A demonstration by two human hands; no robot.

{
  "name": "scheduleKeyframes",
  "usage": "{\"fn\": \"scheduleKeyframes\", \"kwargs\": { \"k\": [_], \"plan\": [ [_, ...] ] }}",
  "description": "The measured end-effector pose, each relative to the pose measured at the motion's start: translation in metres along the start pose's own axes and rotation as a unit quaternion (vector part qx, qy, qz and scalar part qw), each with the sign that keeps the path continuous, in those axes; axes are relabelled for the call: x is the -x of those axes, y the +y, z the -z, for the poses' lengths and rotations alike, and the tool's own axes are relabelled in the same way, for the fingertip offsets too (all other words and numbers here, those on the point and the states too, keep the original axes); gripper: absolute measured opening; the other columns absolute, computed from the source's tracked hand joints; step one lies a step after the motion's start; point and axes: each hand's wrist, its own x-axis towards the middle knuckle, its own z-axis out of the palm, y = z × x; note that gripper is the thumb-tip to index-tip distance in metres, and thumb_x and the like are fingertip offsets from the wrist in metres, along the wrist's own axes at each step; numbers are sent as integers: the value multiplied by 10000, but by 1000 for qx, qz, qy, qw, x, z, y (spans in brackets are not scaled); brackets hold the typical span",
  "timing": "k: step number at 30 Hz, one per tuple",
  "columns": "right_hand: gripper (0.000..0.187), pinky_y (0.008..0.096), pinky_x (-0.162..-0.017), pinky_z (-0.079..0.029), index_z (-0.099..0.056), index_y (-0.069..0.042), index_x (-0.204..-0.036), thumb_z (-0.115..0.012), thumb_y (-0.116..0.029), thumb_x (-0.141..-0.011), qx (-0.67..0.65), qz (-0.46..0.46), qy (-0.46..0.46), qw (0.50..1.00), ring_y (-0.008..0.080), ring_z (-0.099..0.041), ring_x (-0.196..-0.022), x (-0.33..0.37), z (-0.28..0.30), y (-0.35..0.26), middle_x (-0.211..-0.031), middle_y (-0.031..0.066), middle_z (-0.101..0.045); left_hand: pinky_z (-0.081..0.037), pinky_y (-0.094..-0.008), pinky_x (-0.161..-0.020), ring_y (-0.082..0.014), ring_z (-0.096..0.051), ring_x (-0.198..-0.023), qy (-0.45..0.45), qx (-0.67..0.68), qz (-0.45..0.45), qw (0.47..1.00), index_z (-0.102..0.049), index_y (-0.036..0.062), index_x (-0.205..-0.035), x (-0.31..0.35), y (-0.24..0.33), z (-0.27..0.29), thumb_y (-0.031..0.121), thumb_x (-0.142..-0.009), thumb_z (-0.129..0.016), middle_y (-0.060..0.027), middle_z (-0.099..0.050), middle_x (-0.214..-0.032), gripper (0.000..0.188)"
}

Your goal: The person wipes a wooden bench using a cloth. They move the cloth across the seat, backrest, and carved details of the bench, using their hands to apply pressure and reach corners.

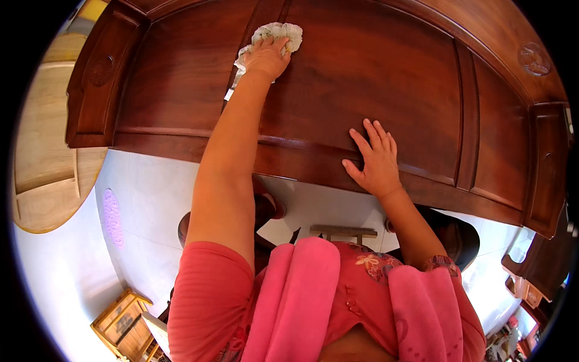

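Observation:
My left hand (pixel 267 59) reaches far out over a dark reddish-brown wooden bench (pixel 362 72) with a glossy, panelled top. Bunched under its palm and fingers is a pale, crumpled cloth (pixel 294 34), pressed against the wood beside a raised strip between panels. A small white tag shows at the cloth's lower edge. Nearer to me, my right hand (pixel 379 158) lies open on the bench's front part, fingers spread, holding nothing.
Carved end pieces rise at the bench's left (pixel 99 72) and right (pixel 543 169). A pale wooden piece (pixel 48 139) stands at far left. On the tiled floor are a purple mat (pixel 112 217), a small wooden stool (pixel 344 231) and a wooden chair (pixel 126 326).

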Motion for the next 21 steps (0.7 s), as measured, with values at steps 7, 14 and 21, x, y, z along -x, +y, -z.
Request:
{"fn": "scheduleKeyframes", "kwargs": {
  "k": [7, 14, 21],
  "plan": [
    [642, 528, -1207, -233, -554, -180, -1433, -709, -440, -866, 9, -11, 5, 1000, 340, -291, -1499, 3, -1, -3, -1596, 134, -372, -370, -569, -1097, -311, -401, -1433, 19, 60, -56, 996, -539, 316, -1436, 77, -15, -3, 411, -968, -575, -70, -493, -1523, 479],
    [636, 497, -1229, -218, -549, -189, -1440, -667, -487, -890, 27, -18, 19, 999, 317, -268, -1514, 2, -4, -3, -1607, 120, -363, -418, -535, -1073, -348, -466, -1370, 86, 49, -57, 993, -570, 283, -1411, 189, -23, -11, 387, -939, -625, -143, -543, -1453, 486],
    [622, 500, -1230, -218, -561, -173, -1424, -651, -492, -897, 21, -5, 44, 999, 311, -278, -1509, 4, -16, 5, -1594, 118, -390, -425, -506, -1092, -352, -471, -1370, 33, 48, -10, 998, -567, 272, -1425, 261, -14, 1, 395, -955, -609, -155, -555, -1442, 487]
  ]
}}
